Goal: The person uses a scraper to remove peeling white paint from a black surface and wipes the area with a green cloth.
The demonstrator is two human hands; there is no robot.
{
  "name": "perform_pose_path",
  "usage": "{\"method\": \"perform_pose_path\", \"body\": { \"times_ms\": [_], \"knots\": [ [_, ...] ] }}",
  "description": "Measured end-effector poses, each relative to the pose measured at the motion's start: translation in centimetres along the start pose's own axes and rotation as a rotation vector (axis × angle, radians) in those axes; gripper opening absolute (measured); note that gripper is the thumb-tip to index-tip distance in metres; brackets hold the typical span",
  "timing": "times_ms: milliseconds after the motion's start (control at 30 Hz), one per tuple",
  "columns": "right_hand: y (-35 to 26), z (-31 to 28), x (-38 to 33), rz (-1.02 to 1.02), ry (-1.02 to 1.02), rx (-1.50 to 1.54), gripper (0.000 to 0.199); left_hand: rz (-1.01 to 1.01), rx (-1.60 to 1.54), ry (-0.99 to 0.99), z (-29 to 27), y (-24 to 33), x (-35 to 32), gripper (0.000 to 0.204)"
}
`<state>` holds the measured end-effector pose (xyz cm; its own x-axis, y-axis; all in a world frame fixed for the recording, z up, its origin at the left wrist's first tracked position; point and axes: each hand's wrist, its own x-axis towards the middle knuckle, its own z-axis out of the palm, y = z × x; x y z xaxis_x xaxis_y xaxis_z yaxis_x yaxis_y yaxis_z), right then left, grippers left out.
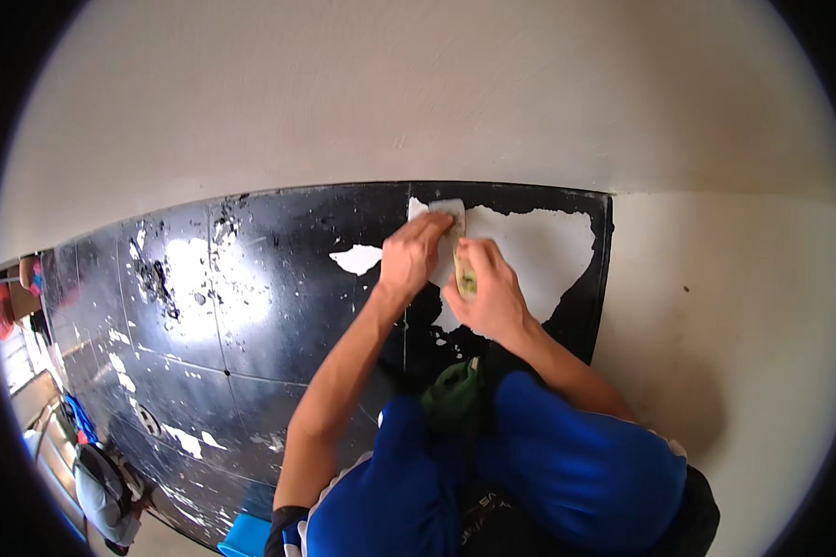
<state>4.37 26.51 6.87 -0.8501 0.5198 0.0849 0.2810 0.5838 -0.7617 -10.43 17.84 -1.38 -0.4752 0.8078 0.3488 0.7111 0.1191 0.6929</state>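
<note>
Nearest the camera, the person's knees in blue shorts (567, 464) fill the lower centre of the head view, with a dark green bundle of cloth (455, 395) tucked between them. Both bare forearms rise from here toward the wall. The left hand (409, 255) is closed, its fingers curled over the lower edge of a small pale rectangular piece (448, 212) that lies flat against the wall surface; whether it is paper, tape or a pad cannot be told. The right hand (488, 288) sits just beside and below the left, also closed, gripping a narrow yellowish-green object (464, 277) that stands roughly upright in its fist, with its upper end near the pale piece. Both hands work at the upper right part of a glossy black painted panel (251, 288), where a large irregular patch of bare whitish surface (539, 251) shows through the black coat. Smaller flakes and chips of white are scattered leftward across the panel, along with bright reflections. Above and to the right of the panel extends the plain cream wall (437, 93). At the far lower left lie a light blue object (246, 537) and a seated person in a pale top (102, 497).
</note>
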Motion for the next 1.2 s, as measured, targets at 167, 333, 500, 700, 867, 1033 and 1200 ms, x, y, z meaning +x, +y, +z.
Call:
{"method": "perform_pose_path", "body": {
  "times_ms": [167,333,500,700,867,1033,1200],
  "knots": [
    [-0.3,0.0,-2.0,-0.078,0.001,-0.025,0.053,0.011,0.007,0.060,0.5,1.1,-1.6,0.036],
    [-0.3,0.0,1.8,0.058,-0.032,0.003,0.054,-0.006,0.047,0.011,-0.2,-0.3,1.9,0.030],
    [-0.3,-0.3,-1.8,-0.020,-0.020,-0.037,0.050,-0.053,0.017,-0.057,-0.1,1.0,-0.8,0.030],
    [-0.5,0.7,0.2,0.009,0.050,0.017,0.047,-0.089,0.105,-0.028,-1.4,3.0,-1.1,0.039],
    [0.3,1.1,-1.0,-0.053,0.078,-0.009,0.043,-0.163,0.097,0.017,-4.4,4.5,-8.6,0.044],
    [0.4,1.9,0.6,-0.002,0.096,0.006,0.045,-0.333,-0.027,-0.087,-6.7,9.3,-19.9,0.044],
    [0.1,1.4,-0.5,-0.058,0.101,-0.020,0.045,-0.425,0.013,0.005,-6.3,9.9,-20.4,0.034]
  ]
}}
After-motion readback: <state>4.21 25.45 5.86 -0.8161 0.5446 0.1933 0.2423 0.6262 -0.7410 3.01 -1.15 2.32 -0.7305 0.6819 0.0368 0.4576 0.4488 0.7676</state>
